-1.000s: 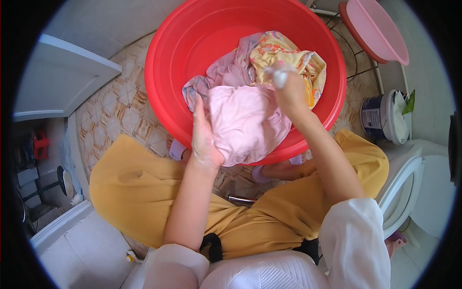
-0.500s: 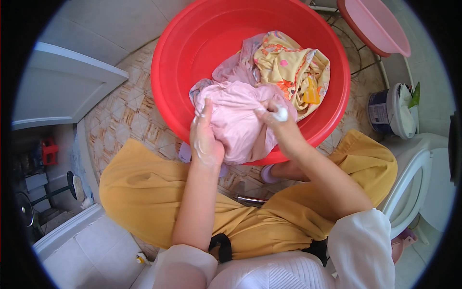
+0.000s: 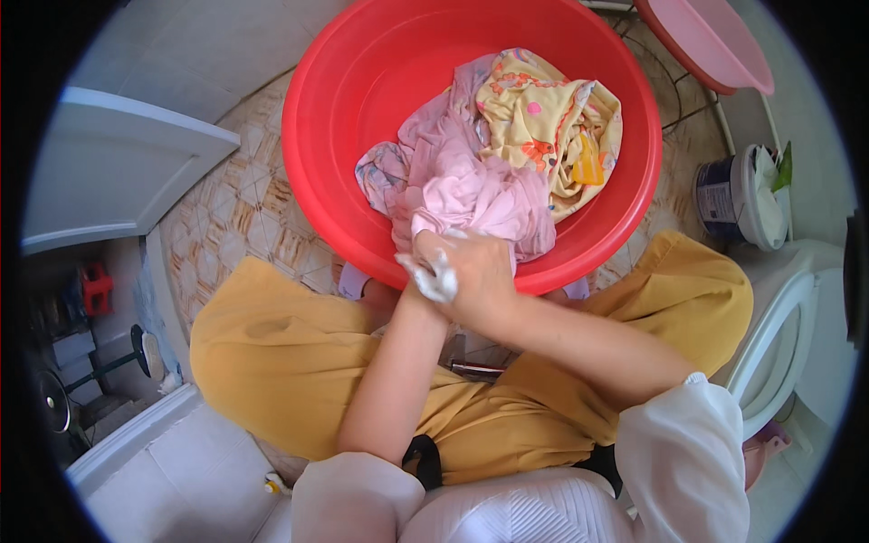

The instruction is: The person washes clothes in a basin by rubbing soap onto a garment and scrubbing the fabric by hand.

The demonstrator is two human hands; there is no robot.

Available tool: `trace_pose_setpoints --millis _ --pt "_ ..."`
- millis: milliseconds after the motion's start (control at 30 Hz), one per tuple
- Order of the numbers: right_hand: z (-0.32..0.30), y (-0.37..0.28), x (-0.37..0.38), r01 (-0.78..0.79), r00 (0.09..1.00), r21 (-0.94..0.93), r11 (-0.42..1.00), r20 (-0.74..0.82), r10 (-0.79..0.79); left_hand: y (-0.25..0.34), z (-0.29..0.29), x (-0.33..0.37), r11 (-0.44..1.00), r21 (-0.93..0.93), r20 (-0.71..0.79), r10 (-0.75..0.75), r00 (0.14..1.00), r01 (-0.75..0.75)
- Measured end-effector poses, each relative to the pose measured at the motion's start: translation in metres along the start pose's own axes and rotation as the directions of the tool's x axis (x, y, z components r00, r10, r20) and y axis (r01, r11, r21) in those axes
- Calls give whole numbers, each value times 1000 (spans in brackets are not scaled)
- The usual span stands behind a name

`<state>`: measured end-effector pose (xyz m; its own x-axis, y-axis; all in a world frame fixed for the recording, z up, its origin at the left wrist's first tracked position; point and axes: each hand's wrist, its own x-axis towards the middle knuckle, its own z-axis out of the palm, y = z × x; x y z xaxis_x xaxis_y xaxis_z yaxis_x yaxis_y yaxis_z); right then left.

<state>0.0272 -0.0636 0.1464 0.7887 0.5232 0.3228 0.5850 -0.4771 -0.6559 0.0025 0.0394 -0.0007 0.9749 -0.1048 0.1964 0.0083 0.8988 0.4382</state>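
Observation:
My right hand [image 3: 471, 276] lies across my left hand [image 3: 418, 297] at the near side of a red plastic tub [image 3: 330, 195]. White foam clings to the right hand, whose fingers are closed over a bunched pink cloth garment [image 3: 480, 195]. Most of my left hand is hidden below the right one, so its fingers do not show. Behind the pink cloth lies a thin mauve cloth [image 3: 444, 113]. To its right rests a yellow floral garment [image 3: 534, 100], with an orange-yellow piece [image 3: 588, 161] among its folds.
A pink basin [image 3: 706, 41] sits on a wire rack at the upper right. Below it stand a white bucket [image 3: 759, 199] and a toilet [image 3: 774, 348]. A white door [image 3: 127, 167] is at the left. My knees in mustard trousers [image 3: 272, 348] flank the tub's near rim.
My hands were apart on the spread pink garment; now the right has crossed left over the left hand. The pink garment has bunched up and sits deeper in the tub.

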Motion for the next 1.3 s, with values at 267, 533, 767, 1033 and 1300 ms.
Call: trace_pose_setpoints --millis 267,533,767,1033,1300 --pt "8 5 -8 125 988 36 992 85 -127 13 119 57 971 -113 -688 -230 688 211" --pt "-8 15 2 8 978 -183 983 208 31 12 109 57 962 -107 -595 -264 759 251" --pt "-4 39 5 -209 968 -204 956 93 231 7 117 60 962 46 -603 -188 775 269" --pt "-2 49 14 -361 925 -246 900 27 378 7 100 60 949 -125 -563 -309 767 290" --pt "-2 32 -14 140 988 -64 988 68 -135 1 123 70 959 -171 -657 -282 699 227"
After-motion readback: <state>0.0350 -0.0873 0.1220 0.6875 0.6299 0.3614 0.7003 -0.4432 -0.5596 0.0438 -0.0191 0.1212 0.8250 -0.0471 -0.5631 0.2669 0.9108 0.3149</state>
